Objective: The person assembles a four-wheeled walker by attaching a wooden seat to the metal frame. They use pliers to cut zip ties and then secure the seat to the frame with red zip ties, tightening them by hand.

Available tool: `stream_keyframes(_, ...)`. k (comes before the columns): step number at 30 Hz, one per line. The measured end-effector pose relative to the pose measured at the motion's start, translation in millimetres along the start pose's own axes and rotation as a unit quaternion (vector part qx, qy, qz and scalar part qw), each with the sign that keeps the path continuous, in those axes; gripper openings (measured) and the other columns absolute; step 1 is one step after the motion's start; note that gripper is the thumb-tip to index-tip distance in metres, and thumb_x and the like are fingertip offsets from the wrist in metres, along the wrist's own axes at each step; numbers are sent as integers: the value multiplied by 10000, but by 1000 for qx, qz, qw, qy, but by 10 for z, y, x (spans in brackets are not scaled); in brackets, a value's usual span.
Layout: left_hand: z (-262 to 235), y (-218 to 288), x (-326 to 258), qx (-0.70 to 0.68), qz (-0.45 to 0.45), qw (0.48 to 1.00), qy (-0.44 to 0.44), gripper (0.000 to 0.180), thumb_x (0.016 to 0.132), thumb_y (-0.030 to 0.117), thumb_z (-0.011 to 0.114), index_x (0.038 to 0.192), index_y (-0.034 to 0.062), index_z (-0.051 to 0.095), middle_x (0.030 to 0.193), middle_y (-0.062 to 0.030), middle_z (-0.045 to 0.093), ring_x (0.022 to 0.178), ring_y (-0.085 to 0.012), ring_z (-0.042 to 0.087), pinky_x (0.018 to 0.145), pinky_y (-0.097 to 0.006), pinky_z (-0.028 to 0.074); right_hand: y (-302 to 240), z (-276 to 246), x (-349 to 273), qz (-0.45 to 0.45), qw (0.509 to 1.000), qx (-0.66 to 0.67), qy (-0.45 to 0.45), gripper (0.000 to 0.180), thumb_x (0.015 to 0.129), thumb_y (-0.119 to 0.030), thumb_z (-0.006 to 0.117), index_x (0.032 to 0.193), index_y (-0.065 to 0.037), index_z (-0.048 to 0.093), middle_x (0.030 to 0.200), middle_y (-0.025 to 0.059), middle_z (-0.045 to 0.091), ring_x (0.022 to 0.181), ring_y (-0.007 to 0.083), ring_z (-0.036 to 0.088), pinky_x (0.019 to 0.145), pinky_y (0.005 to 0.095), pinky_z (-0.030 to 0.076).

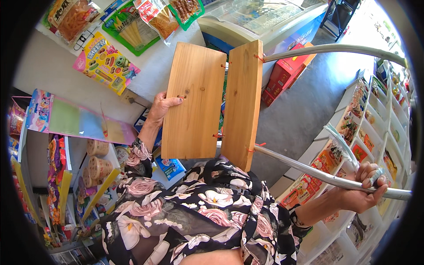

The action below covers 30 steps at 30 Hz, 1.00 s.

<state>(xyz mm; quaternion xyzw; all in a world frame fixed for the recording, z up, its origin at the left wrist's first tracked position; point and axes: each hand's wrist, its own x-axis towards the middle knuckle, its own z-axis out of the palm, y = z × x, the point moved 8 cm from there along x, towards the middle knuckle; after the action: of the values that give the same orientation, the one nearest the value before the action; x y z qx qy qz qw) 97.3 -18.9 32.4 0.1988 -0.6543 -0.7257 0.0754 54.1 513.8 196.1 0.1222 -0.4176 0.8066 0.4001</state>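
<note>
My left hand [160, 109] grips the left edge of a wide wooden board [194, 119], thumb on its face and fingers behind it. A second, narrower wooden board [240, 101] stands at an angle beside it; orange ties show along the gap between them. Two metal tubes reach right from the narrow board, an upper tube [335, 49] and a lower tube [304, 170], with orange ties where they meet the wood. My right hand [369, 185] is closed round the lower tube near its far end. A pale crumpled strip of cloth or plastic [346, 150] hangs at that hand.
Packaged snacks [107, 62] hang by the pale counter at the upper left. Shelves with cups [99, 167] and bags stand at the left. A glass-topped freezer [260, 17] and red box [285, 75] are ahead. White bins of goods [371, 115] line the right side.
</note>
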Motion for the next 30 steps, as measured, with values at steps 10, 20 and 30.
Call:
stream_keyframes(10,94,-171,36,-9,2,1000,-3,207,732,58,660,912,-34,619,862,-93,643,740,-159,630,699,-290,525,-52,-68,5,-14,1000,-4,22,227,909,-235,450,751,-83,509,512,-11,287,558,119,282,529,250,245)
stream_keyframes(20,398,-58,91,22,-14,999,-24,220,739,57,657,928,-40,600,850,-102,642,710,-163,631,669,-296,534,-193,-431,126,-32,999,-24,34,207,902,-205,422,749,-73,464,521,-10,280,545,110,265,516,246,226)
stream_keyframes(30,430,95,261,30,-55,998,-12,256,738,75,660,939,-61,577,846,-134,640,682,-194,645,628,-316,554,-224,79,442,-29,998,-46,31,268,898,-305,474,735,-95,444,496,-26,329,410,71,332,359,181,207)
